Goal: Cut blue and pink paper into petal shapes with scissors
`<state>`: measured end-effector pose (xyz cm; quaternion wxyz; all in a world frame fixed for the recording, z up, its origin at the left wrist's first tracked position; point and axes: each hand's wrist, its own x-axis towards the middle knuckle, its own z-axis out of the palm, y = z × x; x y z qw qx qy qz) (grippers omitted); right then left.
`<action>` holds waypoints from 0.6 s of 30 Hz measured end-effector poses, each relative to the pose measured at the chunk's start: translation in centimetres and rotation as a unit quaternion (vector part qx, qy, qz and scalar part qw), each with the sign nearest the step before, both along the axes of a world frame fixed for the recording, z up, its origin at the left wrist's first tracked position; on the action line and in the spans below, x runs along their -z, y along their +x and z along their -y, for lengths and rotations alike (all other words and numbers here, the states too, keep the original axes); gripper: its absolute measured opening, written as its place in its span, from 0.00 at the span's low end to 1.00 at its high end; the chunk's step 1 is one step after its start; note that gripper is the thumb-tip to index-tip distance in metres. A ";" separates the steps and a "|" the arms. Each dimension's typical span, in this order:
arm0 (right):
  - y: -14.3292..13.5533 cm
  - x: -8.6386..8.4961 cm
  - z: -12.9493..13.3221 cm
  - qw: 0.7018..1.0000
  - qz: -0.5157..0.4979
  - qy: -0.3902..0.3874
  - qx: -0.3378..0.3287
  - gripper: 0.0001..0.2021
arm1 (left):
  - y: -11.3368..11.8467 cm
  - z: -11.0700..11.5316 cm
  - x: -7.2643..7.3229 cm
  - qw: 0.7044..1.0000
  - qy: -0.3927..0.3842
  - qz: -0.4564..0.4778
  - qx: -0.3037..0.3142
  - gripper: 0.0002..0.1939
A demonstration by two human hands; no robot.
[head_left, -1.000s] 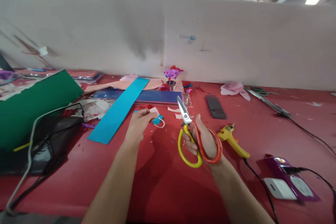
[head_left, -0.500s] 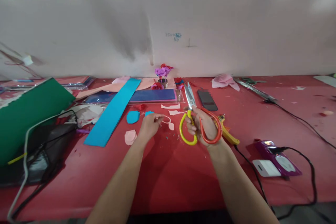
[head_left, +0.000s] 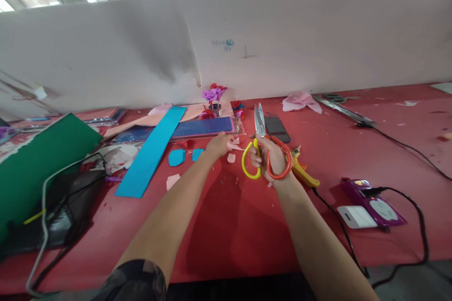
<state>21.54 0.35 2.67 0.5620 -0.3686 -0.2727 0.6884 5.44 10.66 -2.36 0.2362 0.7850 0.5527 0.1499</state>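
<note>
In the grip of the right hand (head_left: 273, 156), the scissors (head_left: 260, 128) are held by their handles, with the blades slightly parted and directed forward; the left hand (head_left: 218, 145) is placed at the pink strips (head_left: 236, 146), and whether one is pinched cannot be determined. On the table (head_left: 134, 240), a small pink piece (head_left: 231, 158) is located just nearer, with two blue pieces (head_left: 177, 157) to the left. The step is judged to be scrap handling; a light fingertip pinch is called for next, blades held clear.

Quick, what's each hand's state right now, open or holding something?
Left hand: at the pink scraps; grip can't be told.
Right hand: closed, holding scissors.
</note>
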 end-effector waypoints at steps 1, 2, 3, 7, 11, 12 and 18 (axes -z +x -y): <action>0.0 0.1 0.0 1.000 0.000 0.001 -0.001 0.13 | 0.0 -0.1 0.1 1.000 0.003 -0.001 0.002 0.14; 0.0 0.2 -0.1 1.000 0.000 0.001 -0.001 0.13 | 0.1 -0.1 0.2 1.000 0.007 -0.002 0.003 0.11; -0.1 0.2 -0.1 1.000 0.000 0.000 0.000 0.13 | 0.1 -0.1 0.3 1.000 0.011 0.000 0.001 0.09; -0.1 0.4 -0.2 1.000 -0.003 -0.008 0.004 0.15 | 0.0 0.0 0.5 0.999 0.018 0.024 -0.015 0.06; -0.1 0.1 -0.1 1.000 -0.009 -0.018 0.012 0.14 | -0.4 0.1 -0.7 0.997 0.008 0.063 -0.042 0.06; 0.0 0.1 -0.1 1.000 -0.010 -0.017 0.016 0.14 | -0.6 0.2 -1.4 0.996 0.006 0.075 -0.048 0.06; 0.5 0.5 -0.5 0.998 0.030 0.009 0.051 0.13 | -5.3 6.3 -7.4 0.982 -0.075 0.171 -0.003 0.03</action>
